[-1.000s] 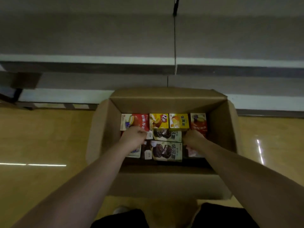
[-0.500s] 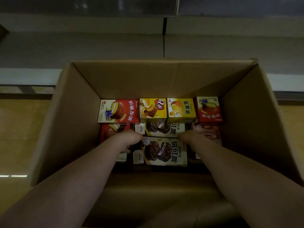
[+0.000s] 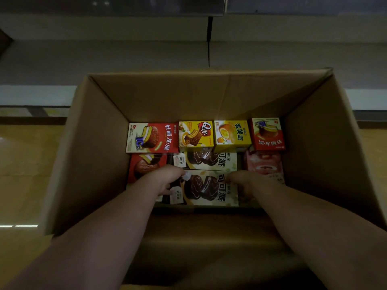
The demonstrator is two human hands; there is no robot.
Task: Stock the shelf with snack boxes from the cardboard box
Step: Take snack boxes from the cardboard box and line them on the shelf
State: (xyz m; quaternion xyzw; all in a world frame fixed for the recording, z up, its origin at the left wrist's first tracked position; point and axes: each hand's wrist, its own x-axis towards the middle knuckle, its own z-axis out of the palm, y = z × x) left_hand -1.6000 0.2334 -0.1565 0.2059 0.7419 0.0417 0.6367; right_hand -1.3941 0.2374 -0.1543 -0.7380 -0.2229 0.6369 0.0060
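The open cardboard box [image 3: 100,143] stands on the floor in front of me with several snack boxes lying flat inside. Nearest to me lies a cream cocoa-pie box [image 3: 207,189] printed with dark chocolate pies. My left hand [image 3: 165,181] grips its left end, fingers curled down beside it. At the right end my right hand [image 3: 245,183] grips it the same way. The fingertips of both hands are hidden below the box's edges. Beyond the cardboard box runs the grey shelf [image 3: 125,55], low and bare.
Behind the held box lies a second cocoa-pie box [image 3: 209,160]. The back row has a red pie box [image 3: 152,138], two yellow boxes [image 3: 195,133] [image 3: 232,132] and a small red box [image 3: 268,133]. A pink box [image 3: 263,164] lies right, another red box [image 3: 144,164] left.
My head has leaned in over the cardboard box, which now fills the view. Both hands have dropped from the second row to the ends of the nearest cocoa-pie box.
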